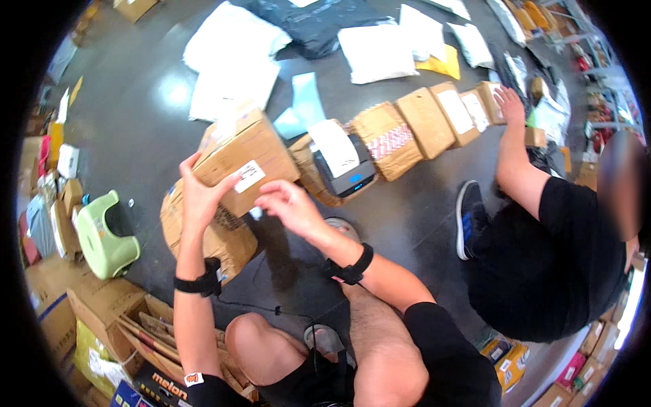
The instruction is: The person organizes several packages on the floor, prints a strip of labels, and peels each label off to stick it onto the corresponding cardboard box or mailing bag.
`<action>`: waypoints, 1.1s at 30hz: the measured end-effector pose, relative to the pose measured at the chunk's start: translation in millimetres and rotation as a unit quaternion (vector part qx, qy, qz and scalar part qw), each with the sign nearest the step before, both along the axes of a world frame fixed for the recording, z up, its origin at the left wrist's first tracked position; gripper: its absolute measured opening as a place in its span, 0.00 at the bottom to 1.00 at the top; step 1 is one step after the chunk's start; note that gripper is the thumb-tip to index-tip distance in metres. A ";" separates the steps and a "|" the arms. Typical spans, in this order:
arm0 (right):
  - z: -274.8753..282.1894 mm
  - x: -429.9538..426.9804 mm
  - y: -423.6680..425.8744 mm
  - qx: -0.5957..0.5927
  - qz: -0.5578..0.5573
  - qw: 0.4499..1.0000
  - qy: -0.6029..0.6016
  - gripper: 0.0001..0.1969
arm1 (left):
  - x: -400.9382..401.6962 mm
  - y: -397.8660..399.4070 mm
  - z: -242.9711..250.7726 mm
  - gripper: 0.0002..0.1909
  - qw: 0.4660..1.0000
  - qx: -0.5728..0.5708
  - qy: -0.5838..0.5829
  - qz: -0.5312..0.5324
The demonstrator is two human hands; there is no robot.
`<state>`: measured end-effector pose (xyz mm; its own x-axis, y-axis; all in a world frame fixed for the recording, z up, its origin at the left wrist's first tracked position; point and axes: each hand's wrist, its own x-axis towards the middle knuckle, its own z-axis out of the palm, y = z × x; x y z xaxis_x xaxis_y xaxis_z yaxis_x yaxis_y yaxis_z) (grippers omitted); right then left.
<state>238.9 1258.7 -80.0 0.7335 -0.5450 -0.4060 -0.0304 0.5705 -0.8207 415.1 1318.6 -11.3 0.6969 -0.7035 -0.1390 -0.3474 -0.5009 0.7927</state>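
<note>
My left hand [199, 196] grips the left side of a taped cardboard box [279, 152], its thumb on a white label [249, 176] that bears writing. The box is tilted above a second cardboard carton [231, 249] on the floor. Just off the box's lower right corner is my right hand [292, 206], fingers loosely bent and apart, with nothing visible in them. Whether a fingertip touches the box I cannot tell. Right of the box, a dark label printer [351, 185] rests on a cardboard box, with a white printed label [335, 147] curling out over it.
A row of cardboard boxes [424, 122] runs rightward from the printer to a co-worker's hand [510, 104]. White mailing bags [376, 53] lie on the floor beyond. A green plastic stool [101, 236] stands at left, near open cartons [96, 300]. A cable [249, 307] crosses the floor.
</note>
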 end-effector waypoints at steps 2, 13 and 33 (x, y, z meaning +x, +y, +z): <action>-23.5 -14.7 10.4 -0.018 -0.003 1.000 -0.002 0.12 | -5.7 -2.1 -1.6 0.46 1.000 0.009 -0.020 -0.006; -60.0 -59.1 21.9 0.089 -0.060 0.993 -0.040 0.38 | -18.7 13.6 -11.1 0.43 0.998 0.021 -0.040 -0.032; -80.3 -71.1 38.2 -0.134 0.044 0.988 0.057 0.44 | -34.5 57.8 -12.0 0.54 0.977 0.101 0.021 -0.187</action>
